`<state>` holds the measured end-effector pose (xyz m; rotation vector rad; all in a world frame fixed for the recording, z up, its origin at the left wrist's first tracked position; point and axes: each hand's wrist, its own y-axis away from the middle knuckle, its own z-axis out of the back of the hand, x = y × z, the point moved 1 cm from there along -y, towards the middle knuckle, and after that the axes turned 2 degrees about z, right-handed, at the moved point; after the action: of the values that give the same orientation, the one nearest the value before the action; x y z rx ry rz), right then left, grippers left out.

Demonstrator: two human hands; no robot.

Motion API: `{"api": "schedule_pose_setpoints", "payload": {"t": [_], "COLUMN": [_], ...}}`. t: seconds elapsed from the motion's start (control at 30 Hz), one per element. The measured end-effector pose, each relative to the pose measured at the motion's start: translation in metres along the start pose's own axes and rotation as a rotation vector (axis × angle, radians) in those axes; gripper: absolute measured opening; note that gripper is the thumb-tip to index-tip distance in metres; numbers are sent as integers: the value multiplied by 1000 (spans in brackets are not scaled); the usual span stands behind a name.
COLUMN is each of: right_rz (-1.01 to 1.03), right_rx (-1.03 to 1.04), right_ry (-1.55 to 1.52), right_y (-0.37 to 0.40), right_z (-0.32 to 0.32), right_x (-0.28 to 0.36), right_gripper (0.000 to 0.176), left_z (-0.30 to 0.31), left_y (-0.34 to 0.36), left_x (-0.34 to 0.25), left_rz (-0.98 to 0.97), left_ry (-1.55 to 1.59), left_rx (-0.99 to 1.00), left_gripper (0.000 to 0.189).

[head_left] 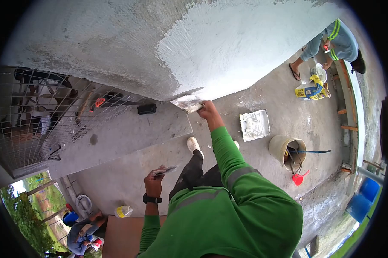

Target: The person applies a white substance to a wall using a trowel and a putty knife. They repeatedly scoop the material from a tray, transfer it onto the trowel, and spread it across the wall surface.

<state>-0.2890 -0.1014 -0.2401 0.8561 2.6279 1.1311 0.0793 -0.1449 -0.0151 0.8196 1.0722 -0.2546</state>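
Note:
My right hand is closed on a wide, flat plastering blade smeared with white putty. The blade lies against the low edge of the grey wall, where a white putty coat covers part of the surface. Lower down, my left hand, with a dark watch on its wrist, grips a thin flat scraper away from the wall. How the fingers wrap its handle is partly hidden. A square tray coated in white putty rests on the floor to the right of my right arm.
A bucket with tools and a red dipper stands at right. Behind it are a yellow-blue bag and a bending person. Wire mesh fills the left side; another person sits lower left.

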Motion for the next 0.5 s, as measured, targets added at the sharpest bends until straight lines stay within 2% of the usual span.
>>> {"api": "schedule_pose_setpoints", "payload": {"t": [0.1, 0.27, 0.5], "right_rz": [-63, -74, 143], "right_rx": [-93, -68, 32], "right_ry": [15, 43, 154], "right_y": [-4, 2, 67], "right_z": [-17, -46, -65], "right_x": [15, 53, 105], "right_gripper": [29, 30, 32], "left_z": [-15, -54, -81], "left_y": [14, 36, 65], "left_x": [2, -11, -11], "left_rz": [-30, -54, -94], "left_ry": [59, 57, 124], "left_rx": [-37, -45, -95], "left_gripper": [14, 14, 13]}}
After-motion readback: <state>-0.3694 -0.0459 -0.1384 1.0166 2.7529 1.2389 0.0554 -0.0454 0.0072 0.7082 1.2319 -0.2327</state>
